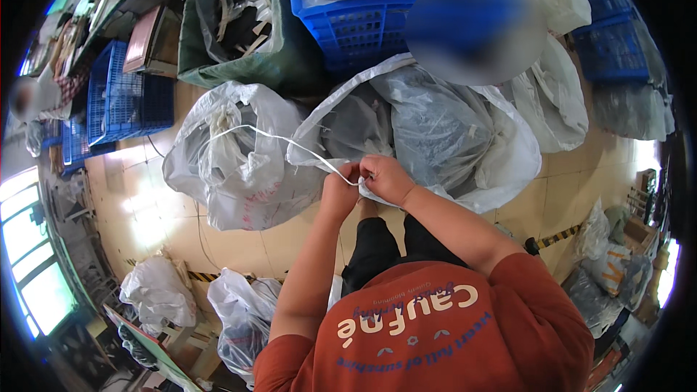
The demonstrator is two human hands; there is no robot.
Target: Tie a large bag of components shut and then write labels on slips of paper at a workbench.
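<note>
A large white woven sack [519, 163] stands open in front of me, with clear plastic bags of dark material [435, 127] inside it. My left hand [340, 190] and my right hand [388, 178] meet at the sack's near rim, fingers closed in a pinch. A white cord [290, 139] runs from between them in a loop to the left, over a second white sack [239, 189]. The left fingers pinch the cord. At the right fingertips is the sack's rim, though the exact hold is partly hidden by the fingers.
Beyond the sacks stand a blue plastic crate [359, 33] and a green bin of scraps [290, 65]. More blue crates [131, 101] are at the left. Another white sack [555, 94] stands at the right. Filled plastic bags [243, 312] lie behind me on the left.
</note>
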